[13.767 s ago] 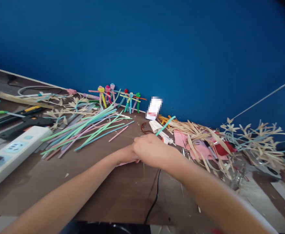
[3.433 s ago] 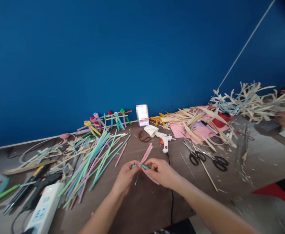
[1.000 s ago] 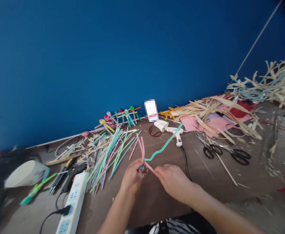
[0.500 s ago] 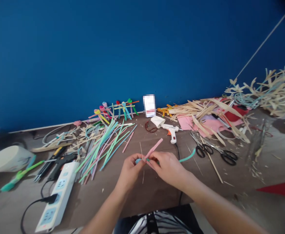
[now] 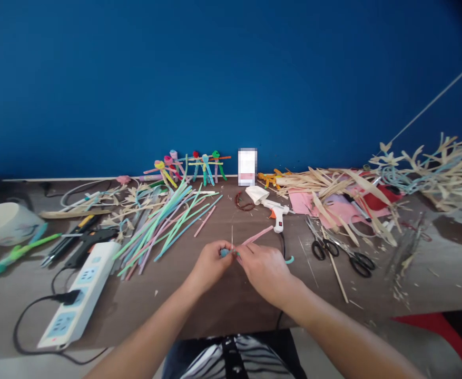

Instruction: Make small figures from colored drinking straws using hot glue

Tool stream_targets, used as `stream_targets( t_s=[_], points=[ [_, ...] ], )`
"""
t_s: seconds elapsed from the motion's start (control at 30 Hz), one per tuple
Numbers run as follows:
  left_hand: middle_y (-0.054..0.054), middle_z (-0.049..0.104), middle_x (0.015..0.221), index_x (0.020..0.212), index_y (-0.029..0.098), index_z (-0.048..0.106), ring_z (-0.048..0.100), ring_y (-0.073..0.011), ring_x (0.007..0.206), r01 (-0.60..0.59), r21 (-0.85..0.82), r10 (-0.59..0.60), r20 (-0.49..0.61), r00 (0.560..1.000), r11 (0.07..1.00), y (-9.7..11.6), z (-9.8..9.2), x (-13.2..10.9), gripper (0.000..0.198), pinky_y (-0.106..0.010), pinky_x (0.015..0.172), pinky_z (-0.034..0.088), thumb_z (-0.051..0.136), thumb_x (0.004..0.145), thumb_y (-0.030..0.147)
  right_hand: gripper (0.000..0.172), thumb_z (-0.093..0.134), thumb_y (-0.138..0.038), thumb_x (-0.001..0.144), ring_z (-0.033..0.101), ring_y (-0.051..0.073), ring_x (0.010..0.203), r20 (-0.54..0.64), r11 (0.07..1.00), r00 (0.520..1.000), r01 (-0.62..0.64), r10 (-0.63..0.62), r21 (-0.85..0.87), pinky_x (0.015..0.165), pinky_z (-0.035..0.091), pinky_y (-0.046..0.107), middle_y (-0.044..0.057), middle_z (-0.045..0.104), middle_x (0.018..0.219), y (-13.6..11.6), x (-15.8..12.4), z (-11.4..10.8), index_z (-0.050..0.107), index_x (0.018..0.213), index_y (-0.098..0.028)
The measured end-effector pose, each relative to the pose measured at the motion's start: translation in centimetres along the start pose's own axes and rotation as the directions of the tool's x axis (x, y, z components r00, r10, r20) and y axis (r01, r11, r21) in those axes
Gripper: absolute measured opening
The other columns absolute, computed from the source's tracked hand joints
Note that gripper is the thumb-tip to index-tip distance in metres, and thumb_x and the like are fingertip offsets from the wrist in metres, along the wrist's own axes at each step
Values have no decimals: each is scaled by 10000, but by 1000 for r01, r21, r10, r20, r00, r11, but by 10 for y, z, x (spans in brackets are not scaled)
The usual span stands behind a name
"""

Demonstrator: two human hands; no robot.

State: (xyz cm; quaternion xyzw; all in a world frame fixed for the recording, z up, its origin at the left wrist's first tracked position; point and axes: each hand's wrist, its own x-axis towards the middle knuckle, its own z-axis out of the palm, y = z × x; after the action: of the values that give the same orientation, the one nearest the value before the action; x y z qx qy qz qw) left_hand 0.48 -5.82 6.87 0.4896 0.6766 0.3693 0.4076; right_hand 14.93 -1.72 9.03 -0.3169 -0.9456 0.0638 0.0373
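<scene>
My left hand is closed, thumb and fingers pinching a small light-blue pipe-cleaner piece, mostly hidden. Fingertip to fingertip with it, my right hand is closed on a pink pipe cleaner, whose free end sticks out up and to the right. A teal pipe-cleaner end pokes out past the right hand's knuckles; how it joins the other pieces is covered by the fingers. Beyond the right hand lies a white hot glue gun with an orange trigger.
Loose pastel pipe cleaners lie left of my hands, near a white power strip and a black glue gun. Pipe-cleaner figures lean against the wall. Scissors and pale dried strips are at right.
The pink pipe cleaner has tipped lower toward the right, and my right fingers have curled over it. Less of the teal piece shows beside the right hand. The view has shifted slightly.
</scene>
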Motion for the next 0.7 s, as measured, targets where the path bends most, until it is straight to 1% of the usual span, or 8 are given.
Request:
stream_targets(
  t_s=[0.1,0.17,0.27,0.37,0.47,0.57,0.63,0.7],
  points=[
    [25,521,558,700,118,596,431,-101,527,-4,37,3,17,1000,999,-1,-2,0,173,-198,516,329,473,650,229,151,372,-199,851,548,159,675,26,1000,999,22,-22,-5,548,318,244,38,580,778,1,2,-3,505,921,-203],
    [22,540,560,702,125,605,450,-107,531,-32,120,30,14,999,992,-1,-2,1,168,-201,515,330,469,639,200,151,372,-208,850,546,166,679,41,999,999,28,-27,-20,562,326,250,44,573,769,1,4,-5,514,898,-193],
    [2,599,617,722,144,623,509,-128,582,-88,275,91,2,996,957,1,-2,0,177,-214,552,350,469,640,173,152,389,-233,837,548,172,688,62,1000,998,-4,5,-23,585,339,258,50,559,789,1,8,-9,527,876,-182],
    [-24,642,706,749,161,628,552,-155,662,-174,402,190,0,982,899,3,-1,0,167,-239,617,369,485,664,178,171,393,-265,826,555,156,686,102,998,993,-55,52,27,597,347,253,51,542,879,4,13,-14,541,869,-190],
    [-35,647,728,731,168,618,559,-174,717,-272,517,306,21,952,811,5,-2,0,120,-270,672,362,510,677,176,189,384,-260,817,559,147,719,119,990,991,-81,67,117,621,343,249,49,547,913,10,18,-16,558,855,-195],
    [-33,641,723,726,174,605,555,-177,722,-332,589,375,54,926,736,8,-5,2,92,-294,692,346,520,690,175,170,418,-234,779,555,155,742,129,962,990,-95,63,256,619,332,244,31,599,819,20,25,-15,580,815,-194],
    [-29,636,715,734,175,600,551,-170,706,-368,607,405,83,911,704,11,-8,3,92,-303,695,340,513,704,173,158,445,-217,743,549,149,717,149,920,987,-110,57,375,601,326,234,19,620,748,27,30,-13,598,761,-184],
    [-25,626,692,733,172,593,542,-162,680,-413,621,439,122,890,666,13,-12,3,90,-309,693,336,505,715,171,145,472,-205,703,533,131,659,193,853,980,-148,57,500,569,323,219,12,620,681,34,37,-12,610,696,-162]
  ],
)
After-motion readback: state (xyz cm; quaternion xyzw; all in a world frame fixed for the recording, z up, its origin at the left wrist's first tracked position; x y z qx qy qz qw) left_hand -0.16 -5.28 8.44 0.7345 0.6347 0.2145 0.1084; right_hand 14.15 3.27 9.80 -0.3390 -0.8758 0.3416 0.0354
